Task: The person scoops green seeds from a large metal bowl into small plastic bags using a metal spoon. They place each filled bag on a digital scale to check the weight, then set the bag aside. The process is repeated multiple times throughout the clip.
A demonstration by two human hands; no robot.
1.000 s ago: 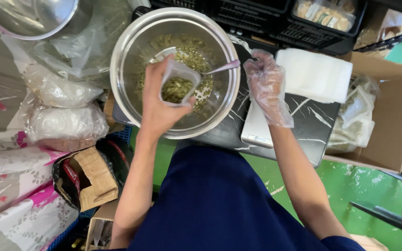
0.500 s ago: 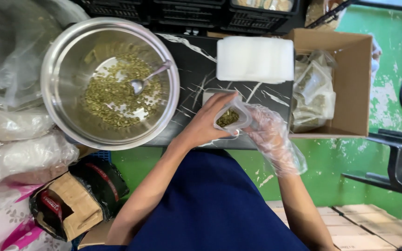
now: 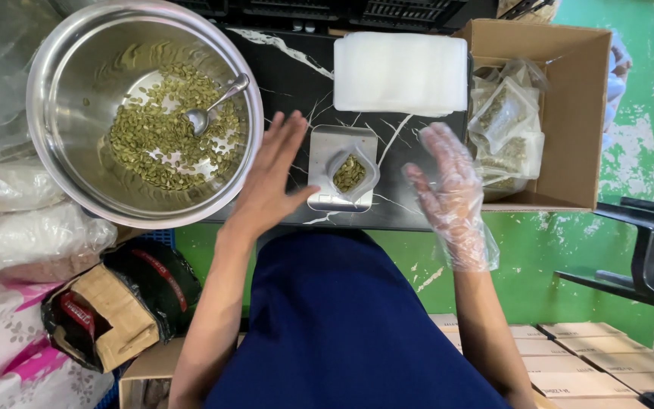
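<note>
Both hands have let go of the pouch (image 3: 350, 173), now sitting alone on the scale (image 3: 342, 168) on the bench (image 3: 410, 208). Left hand (image 3: 272, 176) and gloved right hand (image 3: 448, 182) hover spread open either side, holding nothing. Bowl (image 3: 62, 68) with seeds (image 3: 153, 144) and spoon (image 3: 213, 106) left; bag stack (image 3: 400, 73) behind; box (image 3: 577, 113) of filled pouches right.

small clear pouch (image 3: 350, 173) standing open on little silver scale (image 3: 340, 144), partly filled with green seeds. scale sits on dark marbled desk (image 3: 297, 83), right of big steel bowl (image 3: 62, 91).
</note>
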